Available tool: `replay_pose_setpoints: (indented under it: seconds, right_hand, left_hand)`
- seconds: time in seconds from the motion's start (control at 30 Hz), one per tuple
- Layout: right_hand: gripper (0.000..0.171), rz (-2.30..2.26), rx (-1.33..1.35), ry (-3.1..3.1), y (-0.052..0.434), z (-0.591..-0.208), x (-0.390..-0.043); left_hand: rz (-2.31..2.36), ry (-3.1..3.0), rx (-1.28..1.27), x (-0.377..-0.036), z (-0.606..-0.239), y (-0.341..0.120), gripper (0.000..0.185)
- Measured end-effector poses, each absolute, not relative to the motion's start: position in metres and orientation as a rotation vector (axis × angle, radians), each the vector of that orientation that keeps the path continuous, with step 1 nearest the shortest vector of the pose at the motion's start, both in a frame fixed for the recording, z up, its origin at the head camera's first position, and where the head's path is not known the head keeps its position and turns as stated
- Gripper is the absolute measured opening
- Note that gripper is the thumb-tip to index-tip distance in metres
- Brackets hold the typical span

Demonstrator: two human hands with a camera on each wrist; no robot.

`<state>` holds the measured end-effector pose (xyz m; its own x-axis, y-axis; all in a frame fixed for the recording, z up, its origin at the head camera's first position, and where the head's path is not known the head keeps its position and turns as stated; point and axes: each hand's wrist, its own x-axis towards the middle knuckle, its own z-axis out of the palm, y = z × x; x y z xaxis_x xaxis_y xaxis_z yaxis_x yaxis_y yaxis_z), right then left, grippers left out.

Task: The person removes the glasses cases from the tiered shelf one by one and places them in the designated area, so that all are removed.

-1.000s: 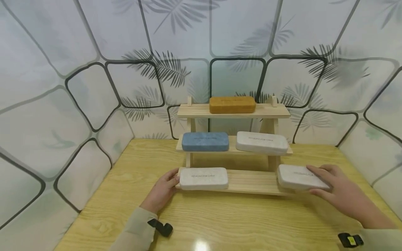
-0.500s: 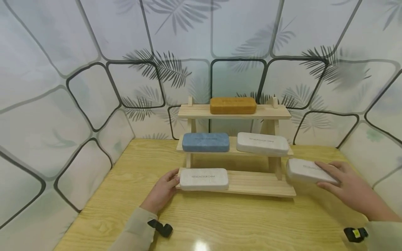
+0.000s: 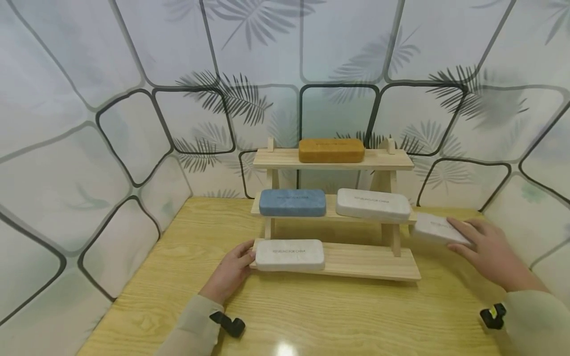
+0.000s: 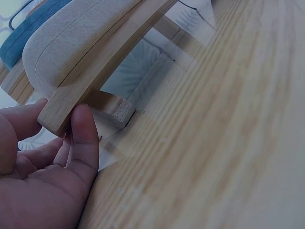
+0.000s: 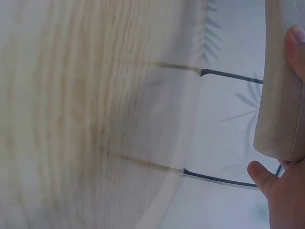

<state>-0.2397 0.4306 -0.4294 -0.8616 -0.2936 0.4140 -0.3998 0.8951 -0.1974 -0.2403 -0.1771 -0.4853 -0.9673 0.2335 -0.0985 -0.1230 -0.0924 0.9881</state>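
A three-tier wooden display rack (image 3: 369, 262) stands on the table. My left hand (image 3: 231, 272) pinches the left end of its bottom shelf board (image 4: 71, 105) between thumb and fingers, as the left wrist view shows. A white glasses case (image 3: 289, 256) lies on that shelf's left part, close to those fingers. My right hand (image 3: 487, 254) grips another white glasses case (image 3: 438, 229) by its right end, off the rack's right side, raised above the table. In the right wrist view this held case (image 5: 279, 109) is partly cut off by the frame edge.
On the middle shelf sit a blue glasses case (image 3: 292, 203) at left and a third white glasses case (image 3: 373, 204) at right. A mustard-brown glasses case (image 3: 331, 151) rests on the top shelf. Patterned cloth (image 3: 116, 158) walls in the wooden table (image 3: 338, 316).
My right hand has carried its white case off the bottom shelf's right end, moving right, then up and away towards the back. The left hand stays on the rack.
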Motion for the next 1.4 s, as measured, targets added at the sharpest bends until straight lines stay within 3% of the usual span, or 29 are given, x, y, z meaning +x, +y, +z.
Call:
replay_pose_setpoints:
  seconds: [0.67,0.87,1.13,1.4]
  right_hand:
    - [0.068,0.374,0.444,-2.972,0.430,-0.446,-0.294]
    - [0.071,0.353,0.426,-3.060,0.432,-0.448,-0.303]
    - [0.056,0.307,0.472,-3.071,0.431,-0.451,-0.303]
    - [0.057,0.360,0.420,-3.060,0.432,-0.456,-0.303]
  left_hand:
    - [2.156,1.922,0.123,-0.240,-0.482,-0.175,0.056]
    - [2.148,1.921,0.137,-0.241,-0.482,-0.176,0.058]
    - [2.151,1.902,0.130,-0.241,-0.483,-0.177,0.057]
    - [2.158,1.906,0.119,-0.242,-0.484,-0.177,0.056]
